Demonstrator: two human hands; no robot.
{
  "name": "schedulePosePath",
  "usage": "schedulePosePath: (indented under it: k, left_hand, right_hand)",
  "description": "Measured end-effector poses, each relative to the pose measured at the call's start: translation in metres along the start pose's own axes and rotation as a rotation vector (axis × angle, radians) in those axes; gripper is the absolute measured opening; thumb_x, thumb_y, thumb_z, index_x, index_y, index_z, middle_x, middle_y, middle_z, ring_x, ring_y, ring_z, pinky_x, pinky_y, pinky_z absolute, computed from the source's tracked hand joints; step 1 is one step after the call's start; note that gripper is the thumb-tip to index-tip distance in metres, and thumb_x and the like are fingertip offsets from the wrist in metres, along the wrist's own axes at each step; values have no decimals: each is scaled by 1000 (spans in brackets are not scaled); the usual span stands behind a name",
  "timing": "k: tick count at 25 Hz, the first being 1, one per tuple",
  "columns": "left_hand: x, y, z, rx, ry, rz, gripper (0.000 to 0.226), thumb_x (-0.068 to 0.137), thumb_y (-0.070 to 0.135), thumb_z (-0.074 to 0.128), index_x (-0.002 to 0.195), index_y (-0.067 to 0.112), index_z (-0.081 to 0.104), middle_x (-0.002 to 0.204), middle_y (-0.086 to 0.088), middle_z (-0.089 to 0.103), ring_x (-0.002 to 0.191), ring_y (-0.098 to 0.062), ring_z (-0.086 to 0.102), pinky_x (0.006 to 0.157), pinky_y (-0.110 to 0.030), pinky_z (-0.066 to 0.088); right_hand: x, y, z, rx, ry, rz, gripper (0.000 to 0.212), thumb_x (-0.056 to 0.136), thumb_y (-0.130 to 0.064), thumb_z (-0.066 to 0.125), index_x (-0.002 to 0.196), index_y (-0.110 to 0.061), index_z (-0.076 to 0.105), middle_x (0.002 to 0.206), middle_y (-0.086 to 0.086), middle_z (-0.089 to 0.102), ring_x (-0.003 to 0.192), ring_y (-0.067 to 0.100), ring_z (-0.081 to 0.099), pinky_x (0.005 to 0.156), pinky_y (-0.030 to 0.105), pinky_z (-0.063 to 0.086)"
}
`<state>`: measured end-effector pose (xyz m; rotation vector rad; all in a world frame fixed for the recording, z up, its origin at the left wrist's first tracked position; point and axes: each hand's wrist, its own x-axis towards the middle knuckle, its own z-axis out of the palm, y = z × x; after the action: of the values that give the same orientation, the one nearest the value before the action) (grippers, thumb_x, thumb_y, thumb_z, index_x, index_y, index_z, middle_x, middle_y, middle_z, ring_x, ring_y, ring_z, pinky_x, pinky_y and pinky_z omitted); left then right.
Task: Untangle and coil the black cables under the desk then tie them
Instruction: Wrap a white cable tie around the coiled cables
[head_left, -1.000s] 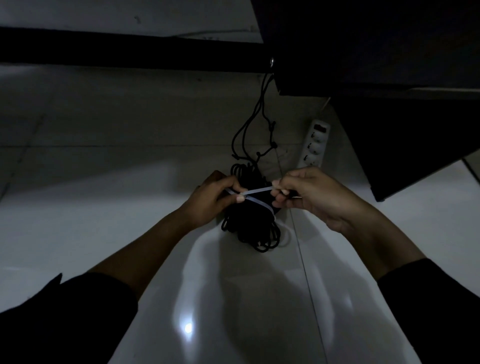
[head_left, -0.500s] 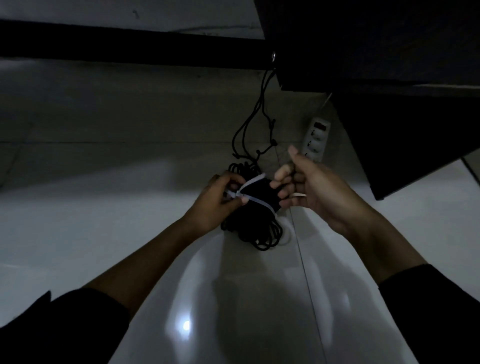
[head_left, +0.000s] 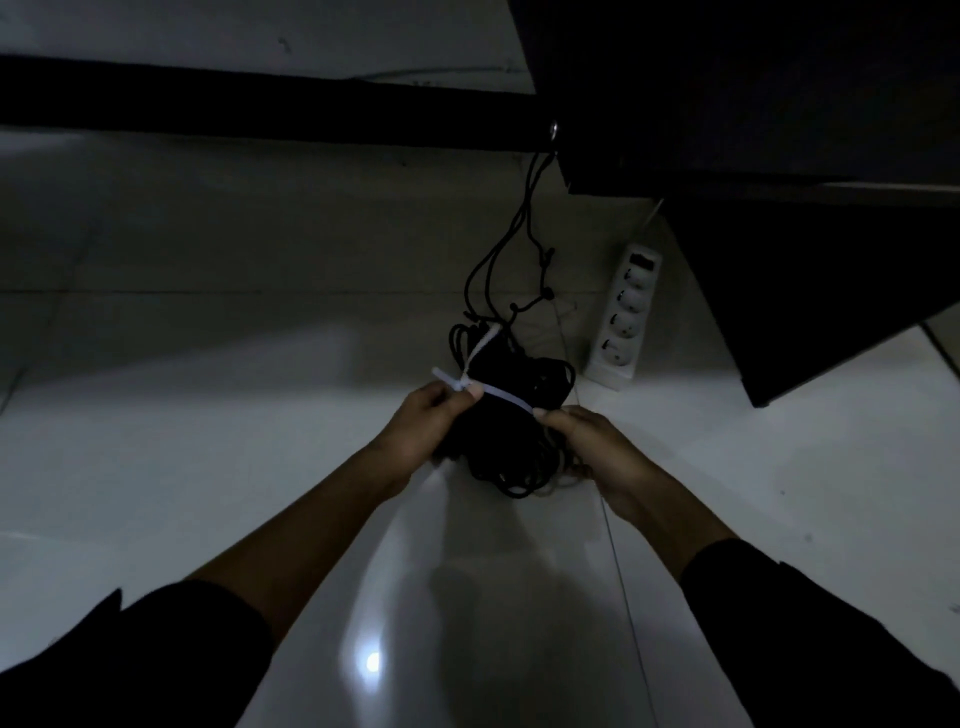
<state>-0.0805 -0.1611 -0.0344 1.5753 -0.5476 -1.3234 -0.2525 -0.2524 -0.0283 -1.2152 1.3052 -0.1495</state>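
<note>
The pale tiled floor (head_left: 208, 467) carries a white power strip (head_left: 626, 322), with the black cable bundle (head_left: 511, 410) just beside it.

Floor (head_left: 208, 467) under both hands: glossy, smooth light tiles, with a bright light spot reflected just below the forearms and thin grout lines. Cables (head_left: 511, 415) between the left hand (head_left: 421, 423) and right hand (head_left: 597, 447): black, matt, thin, rubbery-looking sheathing. Tie (head_left: 498, 397) pinched at the left hand: pale, smooth plastic strip, slight sheen. Power strip (head_left: 626, 319) beyond the right hand: white plastic, smooth, satin finish. Desk (head_left: 779, 104) above and beyond the right hand: dark, matt panel; material unclear in the low light. Sleeves (head_left: 130, 660): black matt cloth.
</note>
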Motion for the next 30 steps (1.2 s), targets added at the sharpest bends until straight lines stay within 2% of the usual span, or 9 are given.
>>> schedulePosePath:
  k: [4, 7, 15, 17, 20, 22, 26, 27, 30]
  left_hand:
    - [-3, 15, -22, -74, 76, 3, 38, 94, 38, 55, 115, 8, 63, 109, -13, 71, 99, -25, 68, 80, -34, 52]
    - [-6, 32, -43, -167, 83, 6, 36, 94, 39, 54, 119, 16, 63, 112, -10, 71, 104, -27, 67, 85, -37, 50]
    - [-6, 91, -116, -214, 154, 28, 35, 90, 52, 52, 111, 28, 69, 114, -7, 70, 103, -23, 64, 85, -40, 53]
    - [-7, 101, -135, -210, 143, 24, 40, 85, 64, 52, 106, 35, 70, 109, -3, 71, 102, -26, 66, 90, -49, 52]
    - [0, 109, -154, -308, 154, 20, 41, 81, 65, 55, 111, 38, 62, 113, -4, 67, 97, -32, 68, 79, -50, 59]
    - [17, 123, -162, -469, 199, 32, 35, 83, 55, 61, 106, 29, 63, 110, -12, 67, 93, -33, 69, 71, -45, 60]
    - [51, 172, -176, -764, 184, 143, 31, 97, 30, 53, 120, 9, 59, 103, -16, 68, 77, -23, 70, 66, -31, 58]
    - [57, 184, -180, -766, 196, 197, 31, 100, 26, 49, 124, 7, 55, 109, -15, 67, 81, -22, 69, 65, -29, 58]
    - [80, 216, -190, -709, 195, 318, 43, 104, 20, 36, 141, 0, 38, 145, -18, 45, 125, -30, 53, 84, -27, 52]
  right_hand:
    - [-1, -4, 19, 288, -183, -74, 23, 89, -30, 64, 104, -15, 55, 105, 15, 61, 101, 31, 62, 79, 39, 50]
    - [-2, -22, 45, 562, -297, -135, 28, 93, -19, 59, 113, 0, 62, 116, 15, 67, 109, 28, 64, 79, 33, 55]
    - [17, -94, 114, 742, -429, -193, 32, 86, -16, 60, 116, -6, 66, 109, 11, 72, 96, 20, 71, 66, 26, 57]
    - [23, -116, 129, 760, -417, -234, 33, 82, -20, 63, 112, -9, 69, 108, 12, 73, 97, 22, 71, 66, 29, 58]
    - [37, -152, 149, 750, -377, -305, 27, 84, -20, 63, 108, -10, 72, 107, 12, 73, 98, 24, 70, 67, 30, 57]
    - [48, -184, 162, 757, -307, -312, 27, 88, -16, 62, 113, -7, 68, 109, 14, 72, 97, 26, 69, 68, 32, 56]
    - [70, -252, 188, 746, -140, -314, 33, 93, -13, 60, 124, -1, 59, 118, 19, 65, 94, 28, 65, 70, 37, 54]
    - [74, -266, 194, 776, -134, -318, 35, 93, -13, 60, 125, -1, 58, 121, 19, 64, 99, 30, 64, 79, 41, 55]
    - [91, -310, 204, 877, -199, -377, 39, 96, -13, 55, 133, -1, 51, 124, 19, 61, 109, 31, 61, 94, 44, 50]
